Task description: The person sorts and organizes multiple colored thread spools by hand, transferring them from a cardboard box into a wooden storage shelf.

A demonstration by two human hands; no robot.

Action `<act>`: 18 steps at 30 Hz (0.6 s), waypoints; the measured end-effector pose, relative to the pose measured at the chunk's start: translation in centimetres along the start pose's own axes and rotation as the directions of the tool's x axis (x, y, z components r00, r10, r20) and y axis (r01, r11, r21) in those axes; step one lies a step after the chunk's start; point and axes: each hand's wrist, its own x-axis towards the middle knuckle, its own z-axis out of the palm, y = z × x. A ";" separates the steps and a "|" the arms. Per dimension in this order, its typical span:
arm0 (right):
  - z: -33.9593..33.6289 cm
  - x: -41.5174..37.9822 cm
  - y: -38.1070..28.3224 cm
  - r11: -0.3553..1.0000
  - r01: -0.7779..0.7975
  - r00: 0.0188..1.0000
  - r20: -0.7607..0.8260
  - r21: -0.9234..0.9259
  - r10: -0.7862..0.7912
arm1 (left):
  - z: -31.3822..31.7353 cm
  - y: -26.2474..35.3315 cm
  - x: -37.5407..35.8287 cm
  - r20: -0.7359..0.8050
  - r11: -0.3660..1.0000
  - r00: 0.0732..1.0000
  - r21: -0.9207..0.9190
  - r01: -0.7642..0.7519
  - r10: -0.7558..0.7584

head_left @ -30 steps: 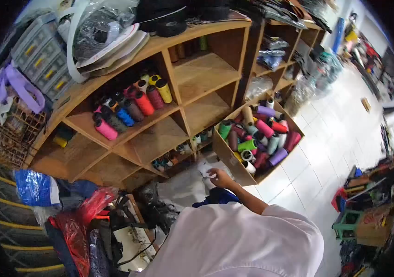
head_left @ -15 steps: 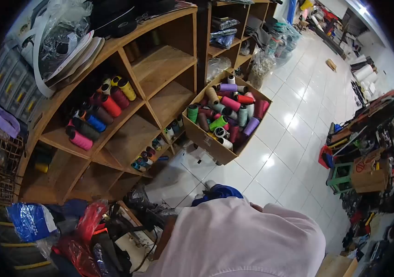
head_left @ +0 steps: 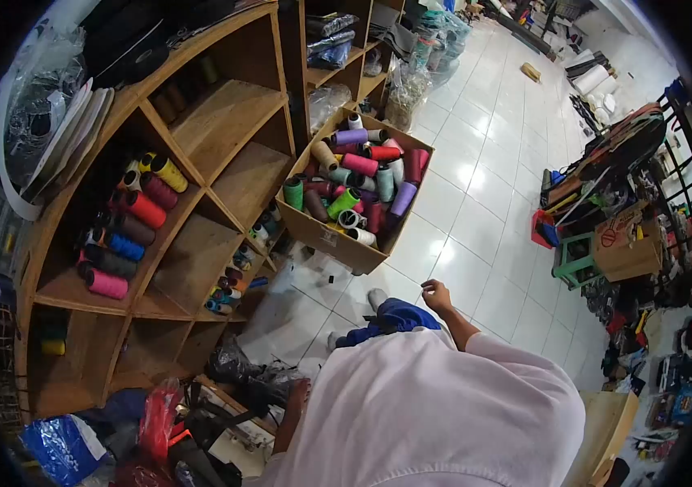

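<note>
A hand hangs over the floor near a box full of thread.

The right hand (head_left: 437,294) is up in the air just below the cardboard box (head_left: 331,242), not touching it. Its grip is loosely curled and holds nothing that shows. The box sits on the white tiled floor (head_left: 476,219) and is packed with thread cones (head_left: 360,183) in pink, green, purple and red. To the left of the box stands a wooden shelf (head_left: 200,260) with more thread cones. The left hand is hidden behind the white shirt (head_left: 435,414), so its grip cannot be told.
</note>
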 end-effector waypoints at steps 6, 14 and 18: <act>-2.0 4.9 -5.2 0.962 0.244 0.926 -0.324 0.123 -0.193 | 5.6 3.3 5.1 -0.030 0.999 1.000 -0.048 0.003 -0.004; -5.1 15.7 -14.0 0.830 0.558 0.743 -0.450 0.009 -0.495 | 10.9 10.3 8.7 -0.171 0.968 0.958 -0.064 -0.244 0.230; -6.2 22.6 -16.5 0.754 0.653 0.638 -0.486 -0.069 -0.597 | 19.4 23.0 7.3 -0.174 0.930 0.923 -0.075 -0.361 0.344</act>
